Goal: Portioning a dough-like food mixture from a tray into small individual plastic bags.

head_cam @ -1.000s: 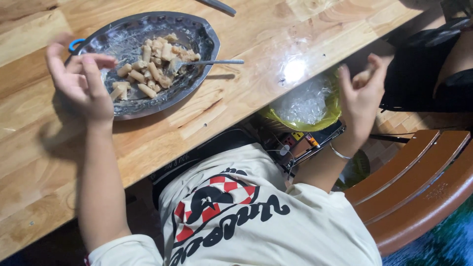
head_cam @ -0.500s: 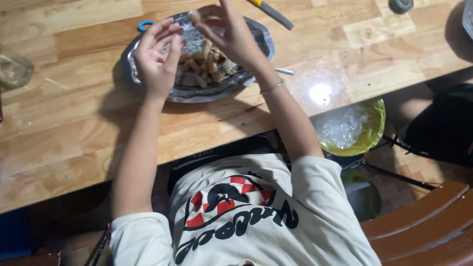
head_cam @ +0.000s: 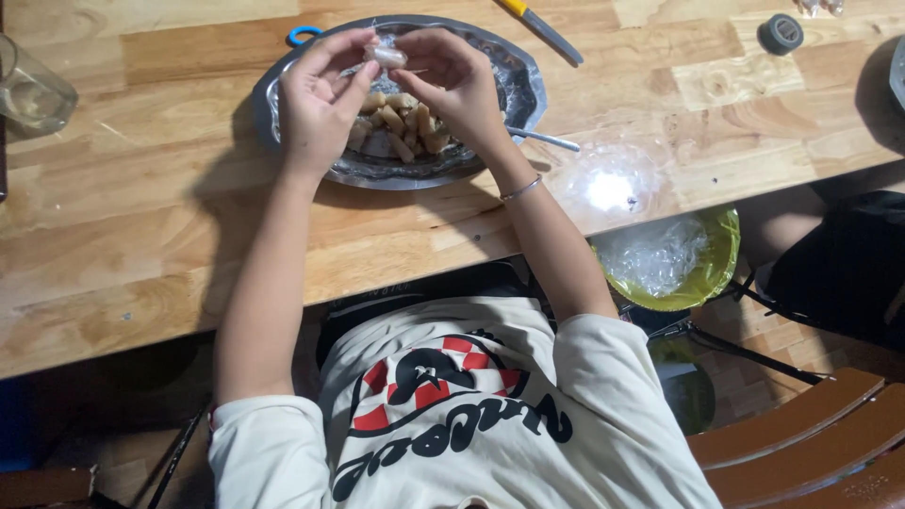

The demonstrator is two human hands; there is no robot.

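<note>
Having drawn closer together since the earlier frame, the left hand (head_cam: 320, 104) and right hand (head_cam: 452, 85) are pinching a small pale wrapped piece (head_cam: 387, 57) above the metal tray (head_cam: 523, 90) at twelve o'clock, seemingly light, soft, best held at its ends

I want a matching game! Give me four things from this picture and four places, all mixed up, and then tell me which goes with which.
Things:
1. small pale wrapped piece
2. drinking glass
3. roll of tape
4. green bowl

Places:
A. below the table edge, on the right
B. on the table, far left
C. held between both hands over the metal tray
D. on the table, top right

Pairs: 1-C, 2-B, 3-D, 4-A. The left hand and right hand pinch the piece together.
</note>
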